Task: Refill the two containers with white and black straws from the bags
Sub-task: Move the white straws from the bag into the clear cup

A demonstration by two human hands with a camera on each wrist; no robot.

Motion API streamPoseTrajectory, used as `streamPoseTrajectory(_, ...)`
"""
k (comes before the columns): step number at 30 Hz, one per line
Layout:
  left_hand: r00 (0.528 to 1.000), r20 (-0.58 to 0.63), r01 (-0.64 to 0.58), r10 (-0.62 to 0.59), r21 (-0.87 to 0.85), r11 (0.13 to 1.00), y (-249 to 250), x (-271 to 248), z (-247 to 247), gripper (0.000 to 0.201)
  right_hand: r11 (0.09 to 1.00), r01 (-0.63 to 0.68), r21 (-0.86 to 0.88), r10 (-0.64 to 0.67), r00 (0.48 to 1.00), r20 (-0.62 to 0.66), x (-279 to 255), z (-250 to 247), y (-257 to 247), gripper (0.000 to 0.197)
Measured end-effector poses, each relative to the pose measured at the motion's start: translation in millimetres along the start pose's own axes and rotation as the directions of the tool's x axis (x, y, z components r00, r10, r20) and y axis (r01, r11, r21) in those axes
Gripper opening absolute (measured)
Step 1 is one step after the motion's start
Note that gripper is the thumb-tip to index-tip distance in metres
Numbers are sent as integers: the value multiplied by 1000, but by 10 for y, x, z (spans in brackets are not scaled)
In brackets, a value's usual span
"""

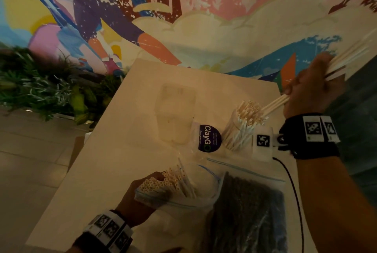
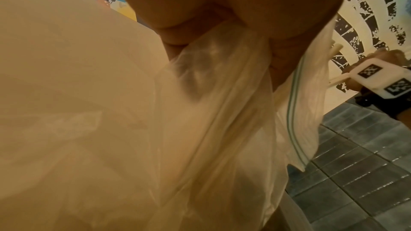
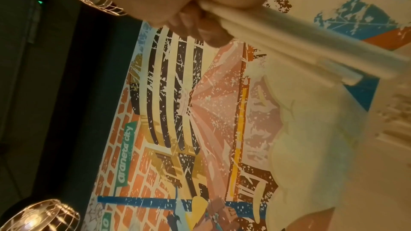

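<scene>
- We hold a small bunch of white straws (image 1: 275, 103) in our right hand (image 1: 312, 89), fingers curled round their middle, raised above the far right corner of the table (image 1: 114, 150).
- In the right wrist view the same bunch (image 3: 289, 45) runs out from under our curled fingers (image 3: 195, 29) toward the right, blurred.
- The lower ends of the held straws lie just beside the open tops of the white straws standing in the clear container (image 1: 242, 128); we cannot tell whether they touch.
- That container stands near the right edge of the table, packed with white straws that fan out at the top.
- A second clear container (image 1: 175, 114) stands to its left; its contents are too faint to make out.
- A round dark "ClayGo" label (image 1: 209, 138) lies between the two containers.
- Our left hand (image 1: 140, 197) grips the zip bag of white straws (image 1: 177, 189) at the near side of the table, fingers closed round the plastic and the straws inside; their open ends point up and away from us.
- The left wrist view shows that hand (image 2: 222, 15) bunching the clear bag (image 2: 222, 111), its blue zip strip on the right.
- The zip bag of black straws (image 1: 246, 212) lies flat at the near right, just beside the white-straw bag.
- A painted mural (image 1: 183, 8) covers the wall behind, with green plants (image 1: 40, 85) to the left.
</scene>
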State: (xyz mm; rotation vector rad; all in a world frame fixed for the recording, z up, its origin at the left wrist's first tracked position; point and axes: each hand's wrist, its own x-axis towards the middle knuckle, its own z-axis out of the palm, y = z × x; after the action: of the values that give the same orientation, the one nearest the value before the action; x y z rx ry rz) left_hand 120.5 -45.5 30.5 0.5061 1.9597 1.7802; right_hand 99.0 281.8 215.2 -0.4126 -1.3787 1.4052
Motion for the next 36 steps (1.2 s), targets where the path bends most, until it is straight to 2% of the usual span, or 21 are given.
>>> streamPoseTrajectory(3,1000,9,19,-19,7,1000,-29,3,-20,47,997,-65,-41,63,997,-45,21,107,40,34)
streamPoseTrajectory(7,1000,15,15,-15,-25,1000,-74,7,-22,50,994,-97,-54,89,987,-135,61,201,204,30)
streamPoseTrajectory(9,1000,19,10,-8,-78,997,-23,12,3,50,992,-97,-83,86,989,-122,52,190,313,34)
streamPoseTrajectory(11,1000,19,19,-17,-103,994,-10,17,10,51,989,-111,-99,101,989,-106,20,181,358,23)
streamPoseTrajectory(14,1000,4,15,-15,-60,998,-52,15,-5,50,985,-144,-98,131,983,-125,29,186,373,29)
streamPoseTrajectory(17,1000,8,24,-23,-54,998,15,23,29,47,988,-123,-92,115,989,-94,67,164,383,36)
streamPoseTrajectory(20,999,16,35,-34,-68,997,111,29,64,43,986,-120,-119,112,991,-68,13,149,446,23)
streamPoseTrajectory(22,1000,16,19,-18,-84,996,70,31,51,46,979,-99,-179,96,995,-28,-1,142,504,35)
streamPoseTrajectory(25,999,33,6,-3,-78,997,-16,42,34,51,982,-69,-178,68,998,-15,29,138,492,26)
streamPoseTrajectory(28,999,21,28,-27,-66,997,6,54,33,47,988,-62,-140,63,998,7,70,151,542,37)
streamPoseTrajectory(29,999,23,26,-25,-43,999,10,53,26,47,988,-82,-132,86,996,27,41,145,579,55)
streamPoseTrajectory(30,999,33,15,-14,-29,999,12,50,19,47,981,-105,-163,115,992,51,33,133,633,31)
streamPoseTrajectory(33,999,33,13,-13,-27,1000,-5,29,-2,46,970,-145,-194,163,983,80,30,100,738,38)
streamPoseTrajectory(36,999,22,33,-31,-76,997,22,20,14,46,985,-106,-134,119,988,96,61,89,743,35)
